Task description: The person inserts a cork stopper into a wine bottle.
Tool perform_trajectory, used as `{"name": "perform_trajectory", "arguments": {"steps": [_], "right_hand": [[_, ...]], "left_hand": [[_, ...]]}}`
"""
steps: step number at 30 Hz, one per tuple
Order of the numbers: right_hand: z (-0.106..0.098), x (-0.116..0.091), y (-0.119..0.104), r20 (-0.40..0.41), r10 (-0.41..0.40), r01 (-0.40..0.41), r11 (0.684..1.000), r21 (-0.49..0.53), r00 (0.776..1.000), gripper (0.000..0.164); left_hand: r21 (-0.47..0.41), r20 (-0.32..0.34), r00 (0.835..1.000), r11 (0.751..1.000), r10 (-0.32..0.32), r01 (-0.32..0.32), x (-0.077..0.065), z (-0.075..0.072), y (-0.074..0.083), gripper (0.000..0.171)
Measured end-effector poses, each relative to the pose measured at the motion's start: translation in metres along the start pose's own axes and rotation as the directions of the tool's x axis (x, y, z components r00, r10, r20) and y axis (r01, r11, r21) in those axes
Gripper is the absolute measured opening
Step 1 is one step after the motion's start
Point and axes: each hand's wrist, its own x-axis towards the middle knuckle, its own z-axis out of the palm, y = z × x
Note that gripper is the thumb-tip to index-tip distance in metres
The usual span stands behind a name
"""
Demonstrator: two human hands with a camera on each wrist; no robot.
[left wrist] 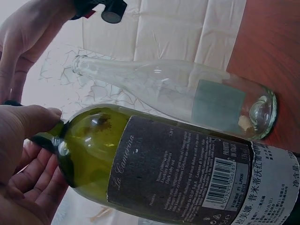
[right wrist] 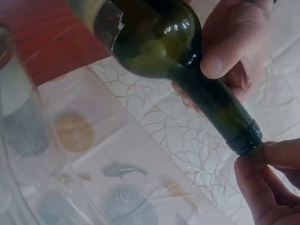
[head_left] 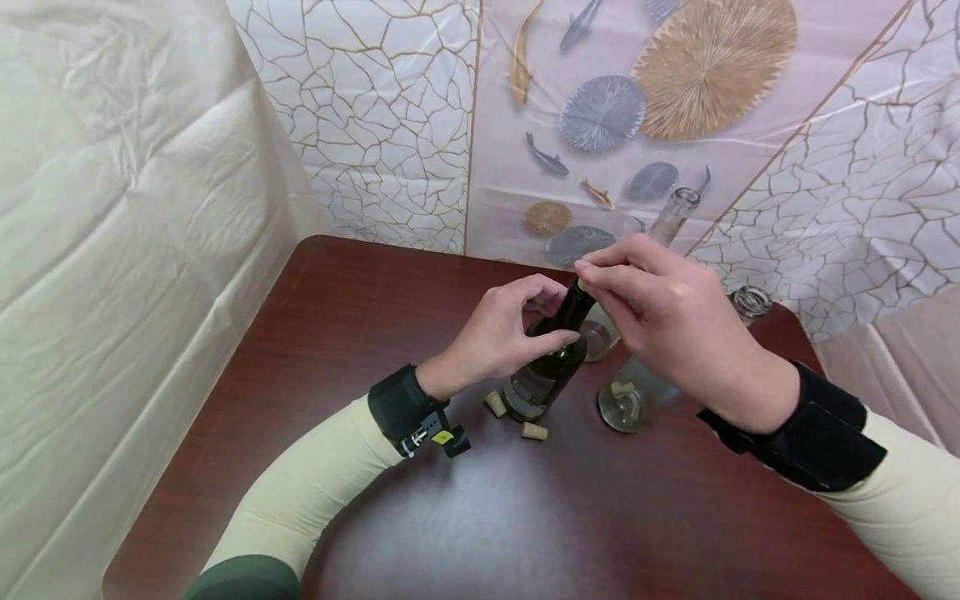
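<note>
A patterned cloth hangs past the far edge of the dark red desk. Toward the desk's far right corner I can see two clear bottles, the farther one closer to the far edge and the nearer one partly behind an arm. The green bottle stands to their left, nearer the far edge than the near one. The right hand is at its mouth, fingers nearly together, pinching a cork there. The left hand curls partway round the bottle's neck, thumb against the glass. Two loose corks lie by its base, one on the left-edge side, one toward the near edge.
</note>
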Motion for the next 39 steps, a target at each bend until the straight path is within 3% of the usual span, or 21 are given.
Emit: {"name": "perform_trajectory", "arguments": {"steps": [9, 13, 15, 19, 27, 30, 39], "right_hand": [[-0.021, 0.019, 0.001, 0.146, -0.055, 0.058, 0.998, -0.012, 0.988, 0.026], [-0.035, 0.034, 0.001, 0.260, -0.041, 0.047, 0.999, -0.017, 0.965, 0.028], [-0.041, 0.043, 0.002, 0.344, -0.011, 0.022, 0.999, -0.030, 0.939, 0.025], [-0.047, 0.063, 0.005, 0.498, 0.041, -0.024, 0.999, -0.041, 0.866, 0.016], [-0.046, 0.086, 0.009, 0.655, 0.180, -0.153, 0.983, -0.099, 0.734, 0.013], [-0.044, 0.086, 0.009, 0.660, 0.192, -0.144, 0.981, -0.126, 0.726, 0.010], [-0.042, 0.082, 0.007, 0.625, 0.176, -0.135, 0.984, -0.112, 0.760, 0.018]], "left_hand": [[0.003, 0.003, 1.000, 1.000, 0.002, -0.002, 0.000, 0.001, 0.000, 0.037], [-0.001, 0.004, 1.000, 1.000, -0.004, 0.004, 0.000, 0.001, 0.000, 0.037], [-0.007, 0.005, 1.000, 1.000, -0.006, 0.006, -0.001, 0.001, 0.001, 0.037], [-0.014, -0.002, 1.000, 1.000, -0.010, 0.010, -0.001, 0.001, 0.001, 0.037], [0.001, -0.003, 1.000, 1.000, -0.012, 0.012, -0.001, 0.003, 0.000, 0.038], [0.004, -0.003, 1.000, 1.000, -0.013, 0.013, -0.001, 0.003, 0.000, 0.037], [0.039, -0.015, 1.000, 0.999, -0.002, 0.003, -0.001, 0.001, 0.001, 0.036]]}}
